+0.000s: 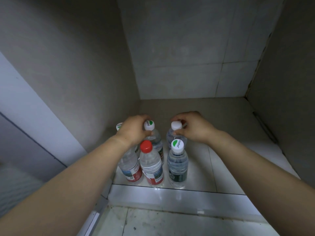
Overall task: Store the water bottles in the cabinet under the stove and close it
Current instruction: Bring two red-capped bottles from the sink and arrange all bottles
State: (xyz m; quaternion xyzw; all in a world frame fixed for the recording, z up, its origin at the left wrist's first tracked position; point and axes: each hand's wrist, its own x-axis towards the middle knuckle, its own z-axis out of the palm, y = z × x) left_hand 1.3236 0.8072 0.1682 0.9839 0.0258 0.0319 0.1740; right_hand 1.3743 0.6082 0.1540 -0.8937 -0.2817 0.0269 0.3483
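Four more bottles crowd close around the two that the hands hold. A red-cap bottle stands at the front, just below the left hand. A bottle with a red label stands beside it, and the left wrist hides its top. A front bottle with a green and white cap stands just in front of the right hand. One more cap peeks out behind the left hand. All the bottles stand upright on the tile floor inside the cabinet, near its left wall. There is open room on the floor to the right and at the back, up to the right wall and the tiled back wall. A white front ledge runs along the open edge, just in front of the bottles. The left hand's fingers curl round the neck of a back bottle that has a green and white cap. The right hand's thumb and fingers pinch the neck of a white-cap bottle beside it. Both held bottles are clear, upright, and close together but not touching.
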